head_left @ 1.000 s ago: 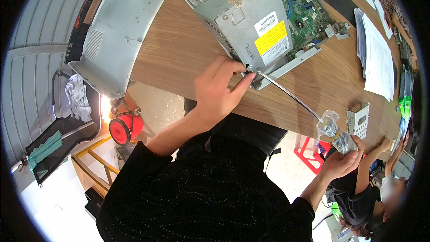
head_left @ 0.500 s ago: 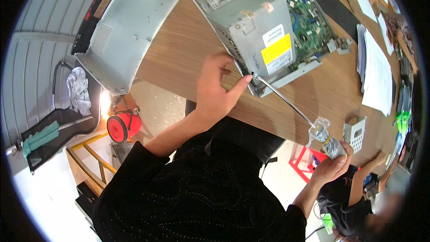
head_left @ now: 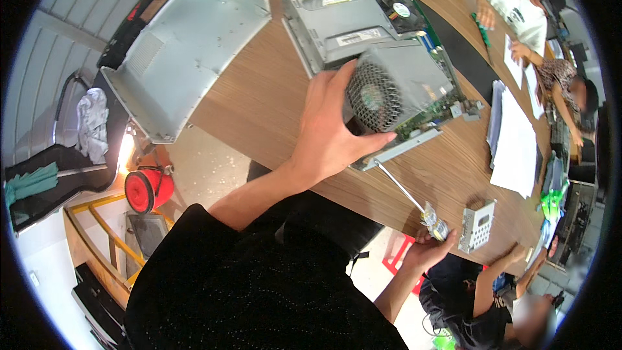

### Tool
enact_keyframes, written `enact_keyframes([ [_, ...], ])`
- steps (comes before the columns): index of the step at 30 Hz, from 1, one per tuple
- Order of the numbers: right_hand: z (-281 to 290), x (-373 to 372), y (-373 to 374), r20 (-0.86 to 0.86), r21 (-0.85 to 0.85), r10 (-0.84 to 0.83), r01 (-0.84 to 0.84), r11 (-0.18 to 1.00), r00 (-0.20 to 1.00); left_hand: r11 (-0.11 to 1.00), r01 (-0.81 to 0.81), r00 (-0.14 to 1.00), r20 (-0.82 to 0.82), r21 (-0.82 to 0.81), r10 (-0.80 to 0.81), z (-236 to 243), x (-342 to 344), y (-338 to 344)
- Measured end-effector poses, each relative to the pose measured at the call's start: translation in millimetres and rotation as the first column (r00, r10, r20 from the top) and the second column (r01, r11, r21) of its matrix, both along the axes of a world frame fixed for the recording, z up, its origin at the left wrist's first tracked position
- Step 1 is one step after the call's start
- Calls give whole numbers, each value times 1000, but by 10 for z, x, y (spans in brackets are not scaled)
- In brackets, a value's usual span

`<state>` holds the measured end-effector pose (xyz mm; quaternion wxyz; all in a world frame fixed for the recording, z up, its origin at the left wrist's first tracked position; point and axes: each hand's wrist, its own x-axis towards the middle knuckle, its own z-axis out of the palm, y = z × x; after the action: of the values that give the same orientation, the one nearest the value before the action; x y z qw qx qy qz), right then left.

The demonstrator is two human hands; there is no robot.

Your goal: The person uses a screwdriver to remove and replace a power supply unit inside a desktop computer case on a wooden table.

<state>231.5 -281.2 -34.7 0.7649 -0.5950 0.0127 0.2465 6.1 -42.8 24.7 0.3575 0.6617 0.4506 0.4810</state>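
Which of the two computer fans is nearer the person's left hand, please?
The fan behind the metal mesh, right beside the left hand; the black fan sits farther off, without mesh.

Head view: left fisheye of a head-worn pair, upright, unmirrored, facing steeply down over the wearer's black shirt, nearest to lens, filling frame below the grip. Left hand gripping power supply sits fairly near, around frame centre; right hand below right of it. Wide coverage: desk spreads above and right of grip, grey wall far left, person in white farther off, upper right. Straight edges bow near border.
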Motion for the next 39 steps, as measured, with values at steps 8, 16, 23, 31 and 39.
enact_keyframes([
  [8,-20,-65,-65,-58,59,32,-28,998,998,882,280,956,-191,379,-222,148,340,88],
  [16,-4,-76,-7,-78,19,7,-6,1000,997,889,269,950,-253,371,-182,134,302,87],
  [23,16,-93,77,-55,-19,-44,43,999,997,871,324,945,-178,371,-275,-22,240,107],
  [31,37,-119,141,-42,-66,-107,104,992,993,838,378,925,-131,394,-356,-129,299,145],
  [39,-88,-24,7,-26,-37,-16,15,999,1000,843,360,929,-70,399,-363,-174,290,158],
])
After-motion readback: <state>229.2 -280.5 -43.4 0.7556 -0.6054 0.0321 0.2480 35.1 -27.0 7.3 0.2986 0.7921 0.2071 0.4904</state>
